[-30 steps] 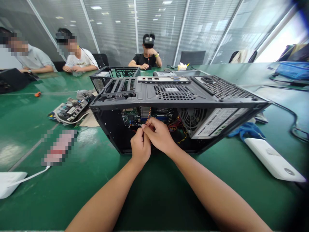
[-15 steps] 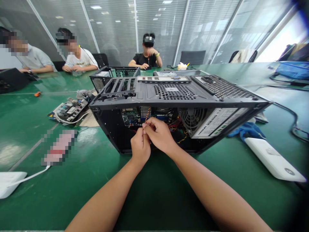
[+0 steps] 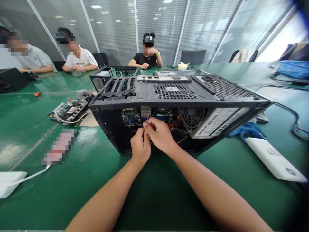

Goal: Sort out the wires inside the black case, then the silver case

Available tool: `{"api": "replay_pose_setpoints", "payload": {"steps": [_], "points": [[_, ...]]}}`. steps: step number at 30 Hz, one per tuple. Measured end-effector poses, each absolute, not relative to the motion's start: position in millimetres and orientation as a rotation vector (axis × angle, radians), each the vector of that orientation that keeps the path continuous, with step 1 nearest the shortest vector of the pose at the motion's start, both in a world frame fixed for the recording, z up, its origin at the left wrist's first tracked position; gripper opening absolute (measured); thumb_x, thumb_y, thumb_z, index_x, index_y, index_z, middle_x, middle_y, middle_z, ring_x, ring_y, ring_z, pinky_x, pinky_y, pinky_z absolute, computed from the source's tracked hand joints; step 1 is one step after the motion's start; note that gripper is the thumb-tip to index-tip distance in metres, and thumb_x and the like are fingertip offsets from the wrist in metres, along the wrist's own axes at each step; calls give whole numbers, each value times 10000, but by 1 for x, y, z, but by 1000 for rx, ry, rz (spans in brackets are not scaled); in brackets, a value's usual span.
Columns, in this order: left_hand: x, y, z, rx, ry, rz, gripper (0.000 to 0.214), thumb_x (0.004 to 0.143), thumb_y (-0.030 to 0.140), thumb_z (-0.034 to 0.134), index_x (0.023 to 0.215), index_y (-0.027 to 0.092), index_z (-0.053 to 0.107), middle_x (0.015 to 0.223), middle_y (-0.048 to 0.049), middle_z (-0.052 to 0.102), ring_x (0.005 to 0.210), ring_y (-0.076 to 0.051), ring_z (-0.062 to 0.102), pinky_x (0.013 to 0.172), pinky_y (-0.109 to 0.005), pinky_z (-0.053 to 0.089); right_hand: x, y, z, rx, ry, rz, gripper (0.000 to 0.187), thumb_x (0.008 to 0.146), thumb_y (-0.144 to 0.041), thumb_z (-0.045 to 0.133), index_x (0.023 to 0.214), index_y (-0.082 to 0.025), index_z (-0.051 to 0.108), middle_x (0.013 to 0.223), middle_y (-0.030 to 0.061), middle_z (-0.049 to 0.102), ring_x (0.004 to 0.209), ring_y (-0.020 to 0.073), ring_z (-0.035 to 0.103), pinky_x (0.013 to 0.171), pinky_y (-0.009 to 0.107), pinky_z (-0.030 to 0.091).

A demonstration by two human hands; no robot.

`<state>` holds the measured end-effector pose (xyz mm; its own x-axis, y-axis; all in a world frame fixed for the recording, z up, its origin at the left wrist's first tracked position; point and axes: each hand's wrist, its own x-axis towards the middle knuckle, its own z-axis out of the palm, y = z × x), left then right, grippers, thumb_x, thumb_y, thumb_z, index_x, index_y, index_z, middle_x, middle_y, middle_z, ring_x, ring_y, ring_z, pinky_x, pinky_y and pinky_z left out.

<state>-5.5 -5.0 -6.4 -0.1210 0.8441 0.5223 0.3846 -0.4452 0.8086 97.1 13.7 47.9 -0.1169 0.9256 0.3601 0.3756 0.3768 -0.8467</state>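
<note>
A black computer case (image 3: 145, 104) lies with its open side toward me. Inside it show a green motherboard (image 3: 130, 115) and, at the right, a power supply (image 3: 193, 117) with a fan grille and a white label. My left hand (image 3: 140, 145) and my right hand (image 3: 159, 133) meet at the opening, fingertips pinched together. A twisted orange-and-black cable (image 3: 149, 113) runs down from above into the pinched fingers of both hands. Its end is hidden behind the fingers. More coloured wires (image 3: 175, 124) hang to the right of my right hand.
A loose circuit board (image 3: 71, 109) lies at the left, near a pixelated phone (image 3: 59, 146) and a white charger (image 3: 11, 183). To the right are a white power bank (image 3: 275, 159) and blue gloves (image 3: 249, 130). Another case frame (image 3: 116, 71) stands behind. Several people sit across the table.
Both hands stay almost in place, with only a slight shift of the fingers. The cable still runs into them, leaning a little further right at its top.
</note>
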Motion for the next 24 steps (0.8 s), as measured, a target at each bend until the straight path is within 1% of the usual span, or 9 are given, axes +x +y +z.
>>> {"api": "replay_pose_setpoints", "payload": {"steps": [3, 6, 12, 17, 24], "points": [[-5, -5, -7, 1741, 1359, 1585, 231, 987, 287, 428, 822, 187, 554, 682, 16, 580, 593, -111, 517, 593, -236, 380, 97, 13, 48, -1154, -1682, 734, 238, 900, -289, 512, 674, -214, 500, 603, -35, 498, 586, 126, 468, 593, 278, 350], [-5, -6, -8, 1722, 1354, 1580, 241, 987, 284, 428, 799, 188, 545, 652, 23, 560, 572, -107, 496, 576, -233, 367, 96, 12, 47, -1156, -1672, 752, 234, 896, -294, 518, 677, -215, 503, 593, -38, 492, 576, 125, 463, 587, 278, 349], [-4, -6, -7, 1693, 1307, 1597, 219, 973, 299, 467, 791, 188, 518, 661, 27, 564, 581, -101, 503, 575, -223, 373, 96, 14, 47, -1170, -1672, 744, 237, 888, -300, 521, 669, -212, 500, 627, -27, 522, 605, 129, 472, 602, 279, 358], [-4, -6, -7, 1687, 1306, 1582, 230, 977, 301, 462, 783, 188, 511, 645, 34, 538, 568, -96, 474, 563, -220, 360, 95, 15, 45, -1176, -1655, 755, 251, 882, -304, 527, 654, -215, 473, 595, -38, 483, 582, 125, 451, 578, 277, 343], [-4, -5, -9, 1632, 1278, 1572, 255, 982, 358, 459, 806, 191, 540, 644, 28, 540, 571, -108, 471, 572, -233, 354, 96, 15, 43, -1174, -1648, 772, 243, 881, -310, 528, 664, -216, 474, 613, -34, 497, 595, 130, 470, 593, 283, 355]]}}
